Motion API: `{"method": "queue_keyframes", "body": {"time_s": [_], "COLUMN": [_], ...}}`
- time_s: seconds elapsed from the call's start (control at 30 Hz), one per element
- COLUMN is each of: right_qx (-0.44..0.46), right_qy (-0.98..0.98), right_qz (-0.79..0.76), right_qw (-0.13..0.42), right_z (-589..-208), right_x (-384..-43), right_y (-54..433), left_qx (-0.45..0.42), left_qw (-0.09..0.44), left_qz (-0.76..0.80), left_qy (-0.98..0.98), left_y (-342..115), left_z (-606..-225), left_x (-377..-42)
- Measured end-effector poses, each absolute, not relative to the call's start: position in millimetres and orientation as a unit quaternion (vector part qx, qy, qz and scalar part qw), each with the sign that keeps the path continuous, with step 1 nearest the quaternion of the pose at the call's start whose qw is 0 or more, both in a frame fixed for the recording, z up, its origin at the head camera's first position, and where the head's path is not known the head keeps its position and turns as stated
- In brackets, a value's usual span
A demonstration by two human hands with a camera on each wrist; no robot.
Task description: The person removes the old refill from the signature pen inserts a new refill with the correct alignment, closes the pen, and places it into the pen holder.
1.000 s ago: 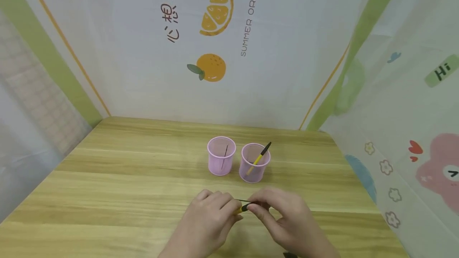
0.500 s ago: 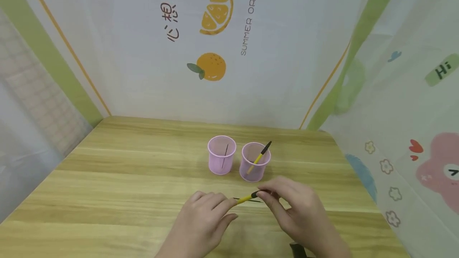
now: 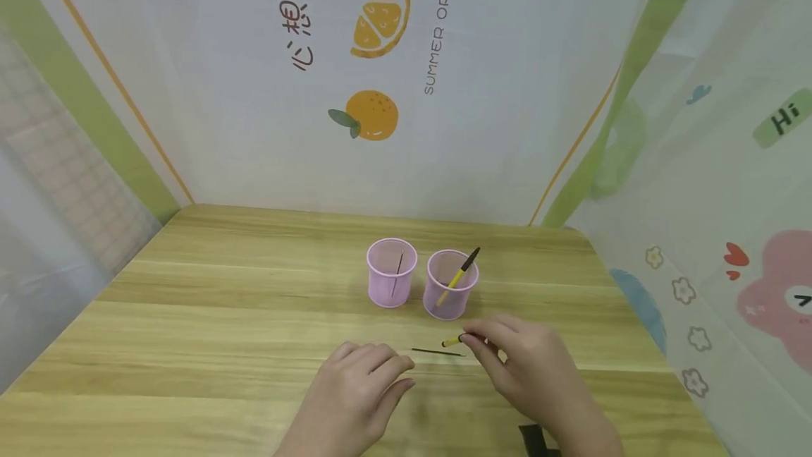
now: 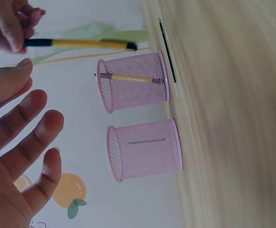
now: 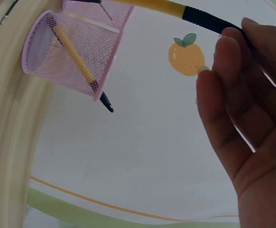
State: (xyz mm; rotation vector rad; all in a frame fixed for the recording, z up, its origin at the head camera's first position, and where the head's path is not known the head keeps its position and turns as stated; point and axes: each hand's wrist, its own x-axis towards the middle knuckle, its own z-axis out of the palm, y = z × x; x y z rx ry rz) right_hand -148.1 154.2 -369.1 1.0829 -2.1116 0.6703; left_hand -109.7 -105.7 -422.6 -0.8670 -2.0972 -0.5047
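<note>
My right hand (image 3: 526, 365) pinches a yellow pen (image 3: 452, 340) by its black end between thumb and fingertips. The pen's far end points away, so it looks short in the head view; the left wrist view shows its full yellow barrel (image 4: 88, 43). My left hand (image 3: 355, 386) holds nothing; its fingers are loosely bent with the thumb apart. A thin dark pen refill (image 3: 438, 352) lies on the table between the hands and the cups. Another yellow and black pen (image 3: 468, 261) leans in the right-hand pink mesh cup (image 3: 438, 307).
A second pink mesh cup (image 3: 380, 295) stands just left of the first, with a thin dark refill (image 3: 397, 273) leaning inside. The wooden table (image 3: 222, 316) ends at a printed white curtain (image 3: 254, 161). A black object (image 3: 533, 439) shows beside the right forearm.
The left hand has let go of the pen and its fingers have loosened. The right hand has turned the pen to point forward. The refill now lies fully in sight on the table.
</note>
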Motion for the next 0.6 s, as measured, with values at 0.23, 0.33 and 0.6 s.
{"method": "queue_keyframes", "body": {"time_s": [0.23,0.33,0.6], "right_qx": [0.405,0.398,0.395], "right_qy": [-0.825,-0.832,-0.840], "right_qz": [0.220,0.210,0.206], "right_qw": [0.328,0.324,0.309], "right_z": [-379.8,-380.6,-384.3], "right_x": [-150.0,-149.1,-148.4], "right_y": [156.9,155.7,153.1], "left_qx": [-0.338,-0.338,-0.338], "left_qw": [0.394,0.394,0.395], "left_qz": [-0.198,-0.194,-0.193], "left_qy": [-0.832,-0.832,-0.832], "left_y": [-108.6,-109.2,-110.2], "left_z": [-422.0,-421.8,-424.9], "left_x": [-109.6,-109.4,-109.6]}}
